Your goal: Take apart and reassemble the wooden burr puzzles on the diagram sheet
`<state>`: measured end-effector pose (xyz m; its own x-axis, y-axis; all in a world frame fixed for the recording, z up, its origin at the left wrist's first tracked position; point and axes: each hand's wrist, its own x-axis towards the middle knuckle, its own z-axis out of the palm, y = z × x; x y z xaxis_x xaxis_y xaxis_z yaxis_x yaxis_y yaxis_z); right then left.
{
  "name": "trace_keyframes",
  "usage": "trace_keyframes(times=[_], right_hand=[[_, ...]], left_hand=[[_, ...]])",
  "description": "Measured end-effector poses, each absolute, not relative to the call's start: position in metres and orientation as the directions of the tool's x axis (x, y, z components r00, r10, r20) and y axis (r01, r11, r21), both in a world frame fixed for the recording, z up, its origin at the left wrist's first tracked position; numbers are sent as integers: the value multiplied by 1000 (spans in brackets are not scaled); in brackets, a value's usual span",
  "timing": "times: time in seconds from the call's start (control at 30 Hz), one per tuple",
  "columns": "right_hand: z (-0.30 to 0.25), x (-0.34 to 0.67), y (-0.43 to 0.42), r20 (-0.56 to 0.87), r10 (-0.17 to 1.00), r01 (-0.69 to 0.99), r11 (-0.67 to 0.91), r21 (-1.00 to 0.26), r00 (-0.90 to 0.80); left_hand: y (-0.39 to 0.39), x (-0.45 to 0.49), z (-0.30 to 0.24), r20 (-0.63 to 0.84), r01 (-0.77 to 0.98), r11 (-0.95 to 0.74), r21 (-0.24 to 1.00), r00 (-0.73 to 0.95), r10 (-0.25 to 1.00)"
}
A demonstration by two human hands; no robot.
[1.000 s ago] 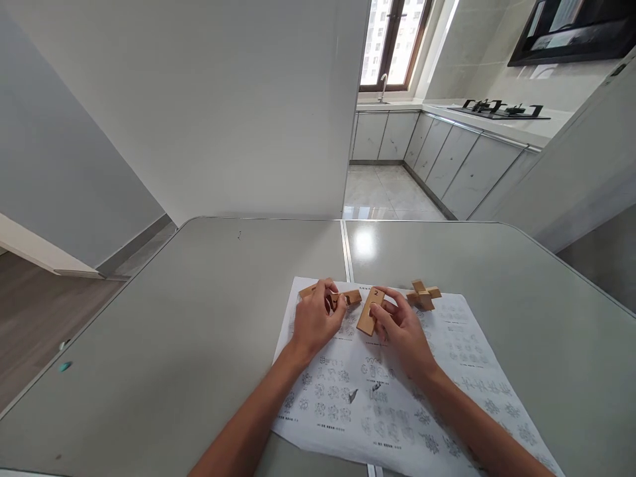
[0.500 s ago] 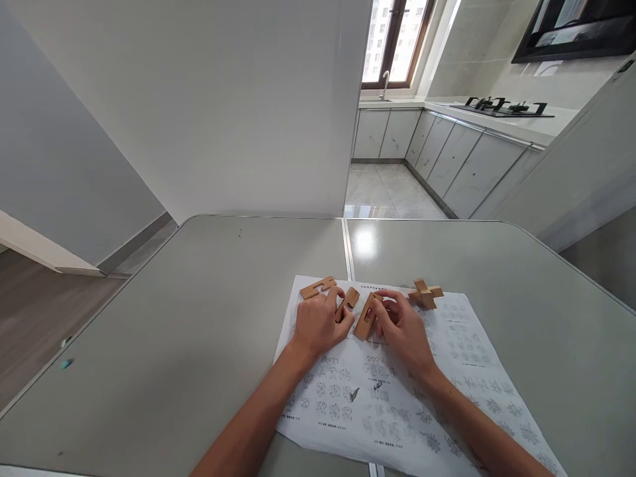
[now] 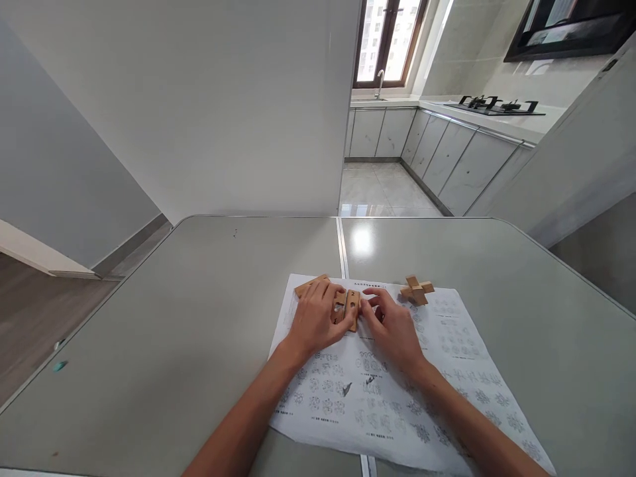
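Note:
My left hand (image 3: 316, 320) and my right hand (image 3: 388, 326) meet over a printed paper sheet (image 3: 397, 391) on a grey table (image 3: 173, 344). Between them lie two notched wooden puzzle pieces (image 3: 348, 308), pushed side by side; the fingers of both hands pinch them together. A third wooden piece (image 3: 309, 285) lies just beyond my left hand, partly hidden by it. An assembled wooden cross (image 3: 416, 290) rests on the paper's far right part, clear of my right hand.
The paper is covered with small diagrams. A metal seam (image 3: 341, 246) runs down the table's middle. A small teal object (image 3: 59, 366) lies near the left edge. Behind stand a white wall and a kitchen with cabinets (image 3: 447, 159).
My right hand slid its wooden piece leftward until it met the piece under my left hand. The two pieces, apart before, now lie together between my fingers.

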<state>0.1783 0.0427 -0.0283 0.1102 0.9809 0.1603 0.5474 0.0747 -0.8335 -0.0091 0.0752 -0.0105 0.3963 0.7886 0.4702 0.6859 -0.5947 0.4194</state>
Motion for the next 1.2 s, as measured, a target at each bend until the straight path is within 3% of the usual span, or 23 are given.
trace_keyframes(times=[0.2, 0.6, 0.87, 1.2], right_hand=[[-28, 178, 44, 152, 986, 467, 103, -878, 68], [-22, 176, 41, 133, 990, 352, 110, -930, 43], [-21, 179, 42, 83, 989, 182, 60, -981, 119], [-19, 182, 45, 44, 942, 19, 40, -999, 333]], left_hand=[[75, -10, -8, 447, 644, -622, 446, 442, 778], [84, -15, -24, 478, 786, -439, 436, 212, 853], [91, -22, -28, 466, 843, -374, 386, 172, 868], [74, -8, -13, 542, 651, -665, 367, 432, 721]])
